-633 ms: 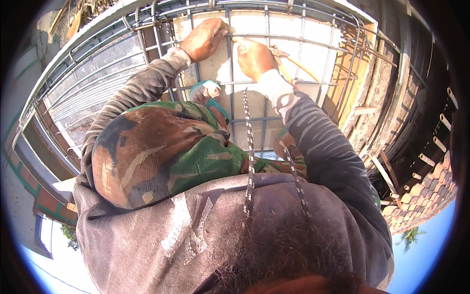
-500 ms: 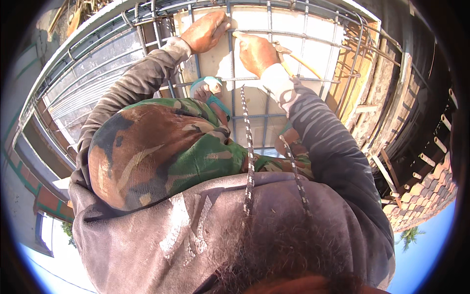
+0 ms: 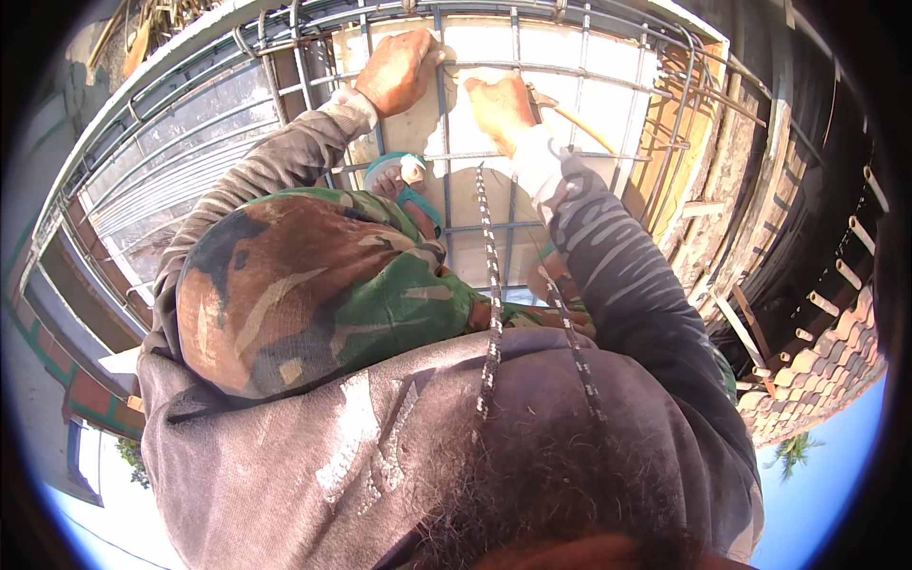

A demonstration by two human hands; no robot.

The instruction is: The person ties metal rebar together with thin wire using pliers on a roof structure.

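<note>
Formwork (image 3: 705,100) holds rebar mesh (image 3: 447,157), left hand (image 3: 397,74) curled at it, right hand (image 3: 502,109) clasping orange-handled pliers (image 3: 587,128).

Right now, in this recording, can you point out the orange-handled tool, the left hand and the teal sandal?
Orange-handled tool (image 3: 586,125): head view, on its handle.
Left hand (image 3: 395,74): head view, on the back of the hand.
Teal sandal (image 3: 421,205): head view, on its strap.

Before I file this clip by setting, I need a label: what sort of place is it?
Most likely an outdoor building site: a grid of steel bars spans a pale panel, rough timber stands to the right, and a tiled roof shows against blue sky.
</note>
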